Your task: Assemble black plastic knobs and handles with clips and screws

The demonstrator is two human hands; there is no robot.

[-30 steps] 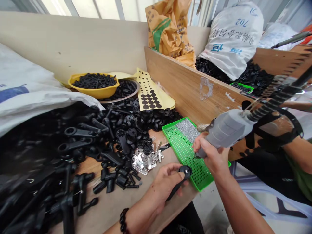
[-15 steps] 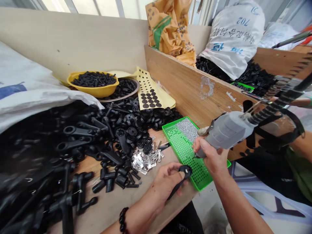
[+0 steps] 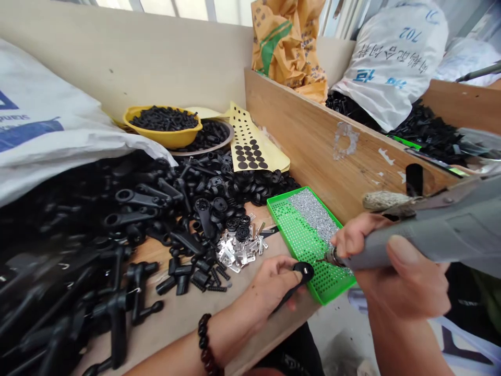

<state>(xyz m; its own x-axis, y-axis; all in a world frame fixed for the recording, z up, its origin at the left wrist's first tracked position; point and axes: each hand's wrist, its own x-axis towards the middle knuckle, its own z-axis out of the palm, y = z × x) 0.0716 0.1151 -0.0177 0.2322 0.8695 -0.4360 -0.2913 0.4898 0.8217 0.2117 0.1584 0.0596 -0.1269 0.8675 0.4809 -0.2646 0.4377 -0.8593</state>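
My left hand (image 3: 270, 284) pinches the black lever (image 3: 294, 284) at the desk's front edge, my right hand (image 3: 395, 271) is closed round the screwdriver (image 3: 422, 237), tip over the green tray (image 3: 291, 237); next, I judge, a screw into the lever's ring.

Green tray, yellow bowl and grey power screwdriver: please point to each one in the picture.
green tray (image 3: 291, 222), head view, on its bare perforated floor at the left.
yellow bowl (image 3: 172, 140), head view, on its front outer wall.
grey power screwdriver (image 3: 438, 235), head view, on its grey body.
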